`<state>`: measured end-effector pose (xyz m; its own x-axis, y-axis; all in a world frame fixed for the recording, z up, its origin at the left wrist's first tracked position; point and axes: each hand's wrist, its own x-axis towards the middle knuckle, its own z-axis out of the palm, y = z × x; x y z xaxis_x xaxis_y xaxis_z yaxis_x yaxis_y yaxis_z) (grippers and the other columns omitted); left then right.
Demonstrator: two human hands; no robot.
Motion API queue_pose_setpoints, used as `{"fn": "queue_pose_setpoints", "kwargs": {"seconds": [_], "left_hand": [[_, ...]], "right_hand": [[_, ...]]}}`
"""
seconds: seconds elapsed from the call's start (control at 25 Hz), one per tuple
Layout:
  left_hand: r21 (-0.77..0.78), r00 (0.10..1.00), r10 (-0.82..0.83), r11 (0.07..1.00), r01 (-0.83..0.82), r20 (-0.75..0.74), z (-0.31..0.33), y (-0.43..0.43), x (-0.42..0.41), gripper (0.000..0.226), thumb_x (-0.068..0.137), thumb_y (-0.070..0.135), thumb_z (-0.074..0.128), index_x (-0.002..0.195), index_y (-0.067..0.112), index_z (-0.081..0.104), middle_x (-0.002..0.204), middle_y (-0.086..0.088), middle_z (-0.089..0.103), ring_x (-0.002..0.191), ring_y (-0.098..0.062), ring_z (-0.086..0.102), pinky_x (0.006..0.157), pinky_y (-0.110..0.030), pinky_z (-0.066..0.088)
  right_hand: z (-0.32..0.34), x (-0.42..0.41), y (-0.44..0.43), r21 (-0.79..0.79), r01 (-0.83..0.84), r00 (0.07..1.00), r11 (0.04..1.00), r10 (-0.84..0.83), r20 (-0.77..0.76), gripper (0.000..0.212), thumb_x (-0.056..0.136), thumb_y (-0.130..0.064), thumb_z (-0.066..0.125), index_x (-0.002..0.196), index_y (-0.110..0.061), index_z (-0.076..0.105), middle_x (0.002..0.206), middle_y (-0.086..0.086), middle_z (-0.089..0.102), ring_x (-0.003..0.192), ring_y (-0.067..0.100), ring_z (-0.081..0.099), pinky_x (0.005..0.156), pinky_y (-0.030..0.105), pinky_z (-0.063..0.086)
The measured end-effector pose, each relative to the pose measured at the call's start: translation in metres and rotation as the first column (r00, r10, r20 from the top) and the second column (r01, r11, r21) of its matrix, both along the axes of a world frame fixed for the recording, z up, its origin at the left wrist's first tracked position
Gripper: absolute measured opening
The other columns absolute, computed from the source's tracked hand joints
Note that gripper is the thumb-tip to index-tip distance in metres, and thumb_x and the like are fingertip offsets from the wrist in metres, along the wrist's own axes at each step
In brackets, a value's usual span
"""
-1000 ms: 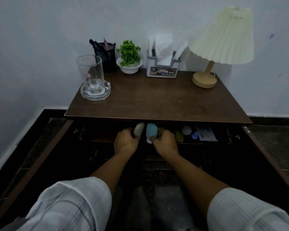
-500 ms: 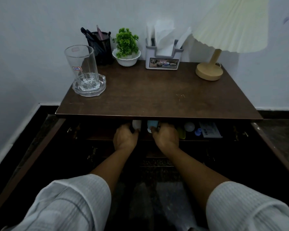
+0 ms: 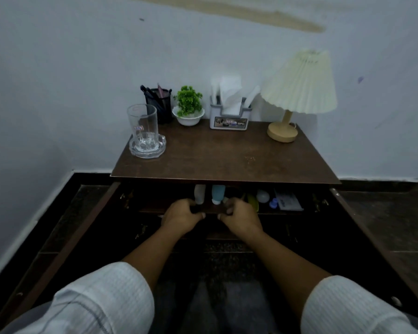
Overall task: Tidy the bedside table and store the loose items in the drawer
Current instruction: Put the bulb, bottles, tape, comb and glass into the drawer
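The brown bedside table point(image 3: 227, 162) stands against the wall with its drawer point(image 3: 212, 209) pulled partly out beneath the top. My left hand point(image 3: 181, 216) and my right hand point(image 3: 241, 219) both grip the drawer's front edge, fingers curled over it. Inside the drawer lie a white tube point(image 3: 199, 194), a blue tube point(image 3: 218, 193), a yellow-green item point(image 3: 253, 201), a white ball point(image 3: 262, 195), a small blue cap point(image 3: 273, 203) and a white packet point(image 3: 287, 201). The back of the drawer is hidden under the tabletop.
On the tabletop stand a glass mug on a glass dish point(image 3: 146, 133), a black pen holder point(image 3: 158, 102), a small green plant in a white bowl point(image 3: 188, 109), a tissue holder point(image 3: 229, 114) and a lamp point(image 3: 297, 92). Dark cabinet doors hang open on both sides.
The drawer has slid inward, so less of the tubes shows. My hands stay on its front edge. The camera has tilted up and back.
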<state>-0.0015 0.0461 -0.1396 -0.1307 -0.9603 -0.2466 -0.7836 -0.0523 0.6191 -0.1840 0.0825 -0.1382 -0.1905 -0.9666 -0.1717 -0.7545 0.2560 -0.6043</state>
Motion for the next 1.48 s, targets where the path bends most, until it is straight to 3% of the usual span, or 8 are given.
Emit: {"fn": "queue_pose_setpoints", "kwargs": {"seconds": [0.2,0.4,0.56,0.72,0.84,0.96,1.16,1.48], "left_hand": [[-0.116,0.991,-0.117,0.985,0.125,0.07,0.062,0.022,0.033,0.029,0.077,0.049,0.077,0.101,0.032,0.074,0.105,0.006,0.072,0.094,-0.012,0.068,0.086,-0.037,0.058],[-0.366,0.976,0.125,0.912,-0.183,-0.176,0.113,0.017,0.078,0.01,0.08,0.04,0.076,0.082,0.031,0.072,0.084,0.014,0.071,0.082,-0.009,0.068,0.074,-0.029,0.055],[-0.388,0.844,0.334,0.774,-0.5,-0.421,0.114,-0.003,0.1,0.013,0.083,0.034,0.075,0.092,0.025,0.069,0.091,0.009,0.069,0.087,-0.013,0.066,0.076,-0.03,0.05],[-0.351,0.842,0.314,0.803,-0.481,-0.438,0.104,-0.04,0.109,0.047,0.078,0.037,0.075,0.121,0.024,0.061,0.12,-0.003,0.066,0.106,-0.022,0.064,0.091,-0.043,0.055],[-0.351,0.851,0.244,0.832,-0.431,-0.466,0.099,-0.061,0.11,0.062,0.077,0.033,0.078,0.134,0.023,0.054,0.13,-0.005,0.061,0.114,-0.024,0.061,0.098,-0.043,0.051],[-0.346,0.842,0.225,0.836,-0.425,-0.49,0.096,-0.078,0.108,0.07,0.079,0.038,0.077,0.142,0.028,0.048,0.136,-0.002,0.058,0.118,-0.021,0.059,0.101,-0.04,0.049],[-0.349,0.845,0.221,0.838,-0.419,-0.486,0.094,-0.096,0.106,0.08,0.07,0.061,0.076,0.14,0.033,0.048,0.135,0.003,0.062,0.118,-0.018,0.061,0.1,-0.043,0.052],[-0.323,0.757,0.16,0.835,-0.446,-0.633,0.106,-0.109,0.106,0.067,0.072,0.037,0.088,0.131,0.029,0.056,0.122,0.008,0.065,0.111,-0.012,0.062,0.099,-0.037,0.055]], "right_hand": [[0.057,0.017,0.019,-0.121,-0.121,0.992,0.985,0.123,0.012,0.025,0.087,-0.033,0.075,0.107,-0.021,0.067,0.087,-0.008,0.067,0.082,0.011,0.065,0.076,0.032,0.057],[0.11,0.058,0.003,-0.314,-0.176,0.976,0.933,0.207,0.065,0.019,0.088,-0.027,0.075,0.103,-0.018,0.069,0.075,-0.007,0.068,0.072,0.008,0.066,0.07,0.035,0.059],[0.131,0.09,-0.038,-0.337,-0.146,0.962,0.93,0.212,0.169,0.034,0.084,-0.029,0.08,0.111,-0.015,0.067,0.088,-0.003,0.07,0.084,0.012,0.066,0.078,0.03,0.055],[0.127,0.111,-0.083,-0.268,-0.194,0.967,0.944,0.229,0.107,0.073,0.075,-0.041,0.087,0.134,-0.013,0.056,0.12,0.002,0.065,0.111,0.017,0.063,0.091,0.03,0.051],[0.116,0.122,-0.11,-0.255,-0.267,0.96,0.929,0.28,0.017,0.092,0.064,-0.056,0.088,0.138,-0.015,0.052,0.134,0.006,0.061,0.119,0.021,0.06,0.1,0.04,0.051],[0.111,0.132,-0.128,-0.276,-0.326,0.945,0.904,0.307,-0.11,0.092,0.052,-0.075,0.076,0.125,-0.022,0.058,0.123,0.003,0.064,0.112,0.023,0.061,0.097,0.042,0.051],[0.103,0.148,-0.153,-0.249,-0.331,0.938,0.91,0.287,-0.196,0.095,0.052,-0.074,0.061,0.131,-0.023,0.053,0.126,0.007,0.06,0.119,0.03,0.056,0.1,0.046,0.048],[0.097,0.153,-0.156,-0.288,-0.308,0.942,0.907,0.247,-0.229,0.098,0.058,-0.083,0.058,0.134,-0.022,0.053,0.124,0.008,0.057,0.118,0.029,0.056,0.099,0.047,0.047]]}}
